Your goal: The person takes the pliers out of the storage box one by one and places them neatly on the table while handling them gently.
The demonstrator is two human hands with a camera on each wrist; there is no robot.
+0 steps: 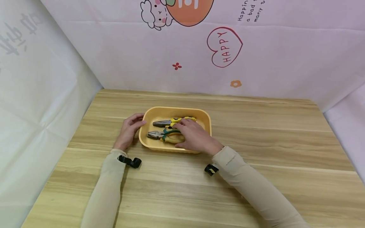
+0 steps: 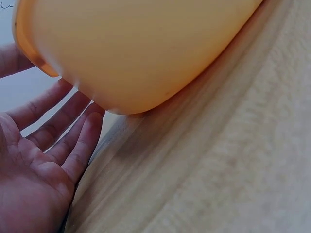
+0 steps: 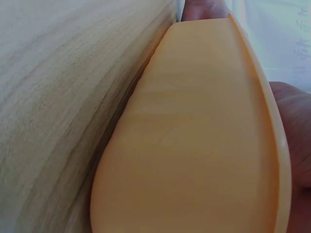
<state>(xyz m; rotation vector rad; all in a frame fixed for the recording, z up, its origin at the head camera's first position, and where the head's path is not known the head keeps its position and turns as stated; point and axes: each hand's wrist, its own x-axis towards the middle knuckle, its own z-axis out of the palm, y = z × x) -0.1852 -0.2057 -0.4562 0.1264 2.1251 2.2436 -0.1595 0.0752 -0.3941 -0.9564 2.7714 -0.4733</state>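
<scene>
A yellow plastic bin (image 1: pixel 176 148) rests on the table. My left hand (image 1: pixel 129 129) holds its left end, thumb over the rim and fingers along the outer wall. In the left wrist view the fingers (image 2: pixel 80 141) touch that wall. Inside lie needle-nose pliers (image 1: pixel 162 123) with yellow-and-black handles. Nearer me are combination pliers (image 1: pixel 155 134) with green-and-yellow handles; both jaws face left. My right hand (image 1: pixel 196 136) reaches over the near right rim, fingers and thumb about the combination pliers' handles. Its palm hides the handle ends, so the grip is unclear.
The wood-grain table (image 1: pixel 271 142) extends to both sides of the bin and toward me. A white printed cloth (image 1: pixel 273 60) hangs behind the table's back edge. Another white cloth (image 1: pixel 42 95) hangs at the left. Small black cameras (image 1: pixel 137 163) are strapped to both wrists.
</scene>
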